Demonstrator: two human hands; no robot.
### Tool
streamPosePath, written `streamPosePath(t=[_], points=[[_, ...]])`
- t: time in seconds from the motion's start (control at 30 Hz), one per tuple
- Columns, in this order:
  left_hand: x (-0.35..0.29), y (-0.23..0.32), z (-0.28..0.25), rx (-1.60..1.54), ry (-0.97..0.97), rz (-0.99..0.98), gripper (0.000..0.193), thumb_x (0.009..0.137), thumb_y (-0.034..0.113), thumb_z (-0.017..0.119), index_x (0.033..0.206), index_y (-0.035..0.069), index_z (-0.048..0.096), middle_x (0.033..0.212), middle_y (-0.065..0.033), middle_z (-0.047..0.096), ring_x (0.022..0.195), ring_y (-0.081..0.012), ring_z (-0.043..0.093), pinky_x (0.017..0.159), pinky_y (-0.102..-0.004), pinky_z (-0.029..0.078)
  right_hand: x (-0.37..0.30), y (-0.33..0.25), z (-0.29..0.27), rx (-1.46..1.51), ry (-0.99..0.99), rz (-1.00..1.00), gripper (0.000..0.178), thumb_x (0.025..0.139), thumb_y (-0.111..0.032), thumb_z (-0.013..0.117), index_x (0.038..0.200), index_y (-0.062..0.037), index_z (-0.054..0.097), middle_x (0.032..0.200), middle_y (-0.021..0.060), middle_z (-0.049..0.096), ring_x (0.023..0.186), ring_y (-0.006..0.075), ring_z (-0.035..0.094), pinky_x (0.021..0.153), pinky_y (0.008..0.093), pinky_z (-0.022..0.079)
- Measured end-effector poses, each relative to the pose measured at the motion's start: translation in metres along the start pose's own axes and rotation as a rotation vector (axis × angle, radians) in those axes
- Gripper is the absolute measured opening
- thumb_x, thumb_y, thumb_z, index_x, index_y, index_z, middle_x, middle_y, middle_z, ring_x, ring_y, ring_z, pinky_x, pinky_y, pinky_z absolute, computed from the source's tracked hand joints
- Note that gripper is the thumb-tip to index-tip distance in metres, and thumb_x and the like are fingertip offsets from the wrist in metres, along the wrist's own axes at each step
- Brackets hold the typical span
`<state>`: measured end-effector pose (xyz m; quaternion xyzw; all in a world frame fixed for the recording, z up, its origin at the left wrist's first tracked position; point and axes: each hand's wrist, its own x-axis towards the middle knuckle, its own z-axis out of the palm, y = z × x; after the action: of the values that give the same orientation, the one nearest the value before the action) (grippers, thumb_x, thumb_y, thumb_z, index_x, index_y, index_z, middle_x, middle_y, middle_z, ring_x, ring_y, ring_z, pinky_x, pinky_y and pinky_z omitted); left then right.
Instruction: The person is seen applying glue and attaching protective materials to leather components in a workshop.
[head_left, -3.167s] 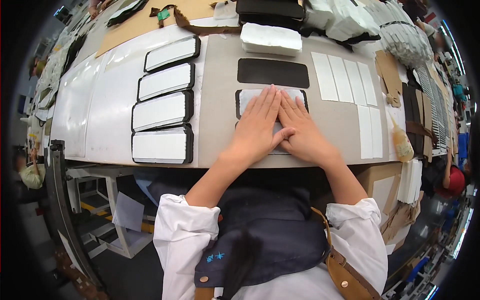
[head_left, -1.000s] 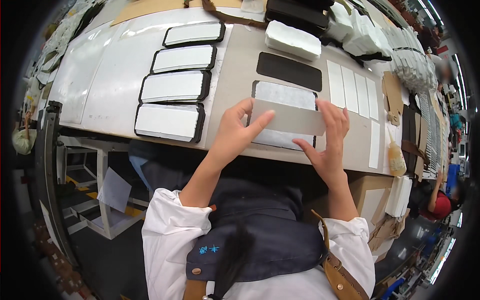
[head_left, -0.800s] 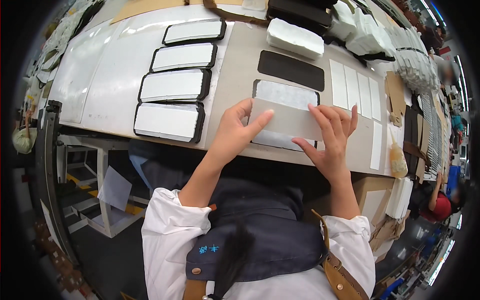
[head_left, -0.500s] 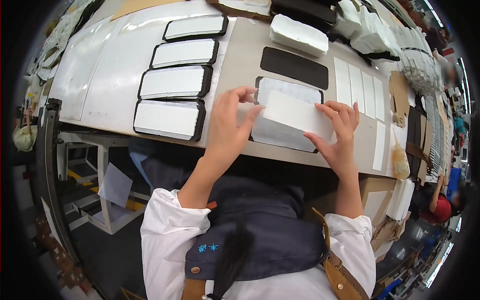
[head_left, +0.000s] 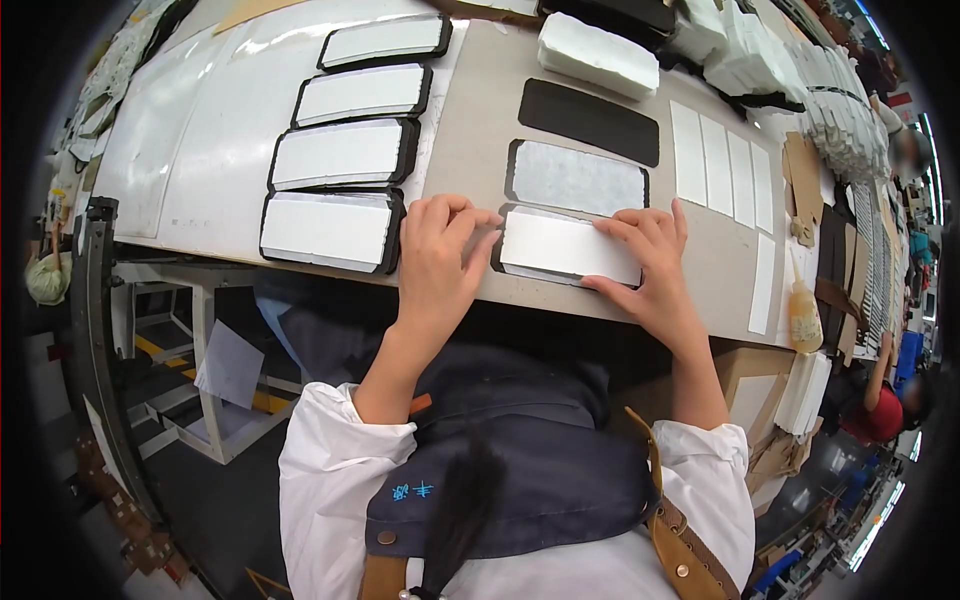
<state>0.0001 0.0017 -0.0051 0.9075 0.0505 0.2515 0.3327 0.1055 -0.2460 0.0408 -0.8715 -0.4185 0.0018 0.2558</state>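
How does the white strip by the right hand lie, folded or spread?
Spread: no fold shows in the strip, laid over a black-edged piece, the right hand at its right end.

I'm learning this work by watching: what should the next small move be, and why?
Probably smooth the white strip down onto the black-edged panel beneath it. The strip lies over the panel, roughly lengthwise, the right hand holds it between fingers and thumb, and the left hand is close to its left end.
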Motion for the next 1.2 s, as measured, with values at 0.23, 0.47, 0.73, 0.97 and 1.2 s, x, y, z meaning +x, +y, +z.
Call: streamPosePath(t=[0.23,0.47,0.73,0.97,1.2], points=[[0.0003,0.0018,-0.0008,-0.029,-0.004,-0.032,0.015,0.085,0.007,0.076,0.1,0.009,0.073,0.104,-0.0069,0.059,0.104,-0.03,0.054,0.091,-0.0417,0.043,0.0006,-0.0037,-0.0007,-0.041,-0.005,-0.004,0.055,0.076,-0.027,0.088,0.123,-0.0083,0.066,0.119,0.0068,0.063,0.121,0.0268,0.055,0.127,0.0572,0.008],[-0.0008,-0.0014,0.0,-0.044,0.017,-0.027,0.013,0.087,0.005,0.073,0.101,0.008,0.072,0.103,-0.0076,0.06,0.103,-0.0305,0.054,0.091,-0.0415,0.043,0.0017,-0.0061,-0.0013,-0.071,-0.005,-0.017,0.056,0.075,-0.026,0.088,0.123,-0.008,0.066,0.118,0.0073,0.063,0.121,0.0275,0.055,0.127,0.0576,0.008],[0.0003,0.0,0.0001,-0.013,0.009,-0.007,0.015,0.087,0.005,0.073,0.102,0.008,0.071,0.103,-0.0076,0.06,0.102,-0.0304,0.054,0.089,-0.0411,0.043,-0.0001,-0.0032,0.0,-0.074,-0.002,-0.016,0.057,0.075,-0.027,0.089,0.123,-0.0086,0.066,0.119,0.0073,0.062,0.122,0.0275,0.055,0.127,0.0578,0.007],[0.0012,0.0022,-0.0011,-0.006,-0.006,-0.003,0.016,0.087,0.009,0.076,0.102,0.009,0.071,0.104,-0.0069,0.06,0.103,-0.03,0.054,0.09,-0.0423,0.042,0.0,-0.0041,-0.0018,-0.074,0.0,-0.021,0.057,0.075,-0.028,0.089,0.123,-0.0091,0.066,0.119,0.007,0.063,0.122,0.0276,0.055,0.126,0.0584,0.008],[0.001,0.0084,-0.0042,0.064,-0.071,0.003,0.024,0.085,0.015,0.08,0.108,0.014,0.074,0.102,-0.0052,0.056,0.103,-0.0273,0.052,0.092,-0.0434,0.041,-0.0024,-0.0035,-0.0012,-0.083,0.001,-0.015,0.058,0.074,-0.029,0.089,0.124,-0.0092,0.066,0.119,0.0066,0.063,0.121,0.0276,0.055,0.126,0.0587,0.008]])
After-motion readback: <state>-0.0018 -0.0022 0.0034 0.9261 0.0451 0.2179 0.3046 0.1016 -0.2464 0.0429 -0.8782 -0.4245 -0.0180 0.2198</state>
